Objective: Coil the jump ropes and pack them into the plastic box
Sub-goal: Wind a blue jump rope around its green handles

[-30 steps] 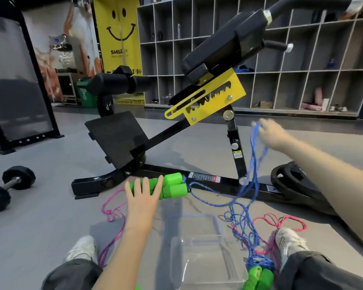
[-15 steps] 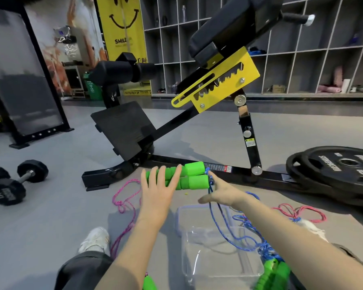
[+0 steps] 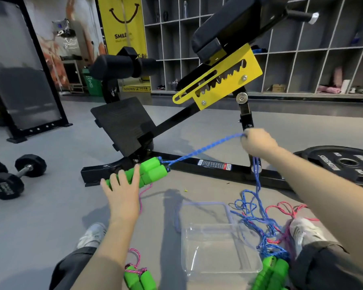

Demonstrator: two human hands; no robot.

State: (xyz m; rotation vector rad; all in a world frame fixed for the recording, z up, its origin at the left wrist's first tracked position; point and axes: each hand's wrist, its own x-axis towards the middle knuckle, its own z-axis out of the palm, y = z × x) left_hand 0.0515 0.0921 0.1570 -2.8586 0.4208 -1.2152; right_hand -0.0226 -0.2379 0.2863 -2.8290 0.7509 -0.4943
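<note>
While the left hand: the left hand [image 3: 122,191] wraps a pair of green foam handles [image 3: 149,172], fingers curled over them, seemingly to anchor that end as a core for the coil.
Right hand: the right hand [image 3: 257,143] is closed around the blue rope [image 3: 203,148], lifted above the floor so the strand runs taut from the handles; my guess is that tension keeps each wrap neat.
Slack: below the fist the blue rope drops and tangles on the floor [image 3: 50,206] with a pink rope [image 3: 285,208] near the right shoe.
Plastic box: the clear plastic box [image 3: 220,248] sits empty on the floor between the legs, within easy reach of both hands.
Other ropes: more green handles lie at its near-right corner [image 3: 270,273] and near the left knee [image 3: 138,279], not yet packed.
Progress: early, as I read it; nothing is coiled yet.
Writing: the yellow banner [image 3: 124,28] reads "SMILE" under a smiley; the weight plate [image 3: 344,162] shows "STRENGTH", likely, and "10"; the dumbbell [image 3: 6,185] also bears "10"; the sticker on the black machine frame [image 3: 214,164] is too small to read.
</note>
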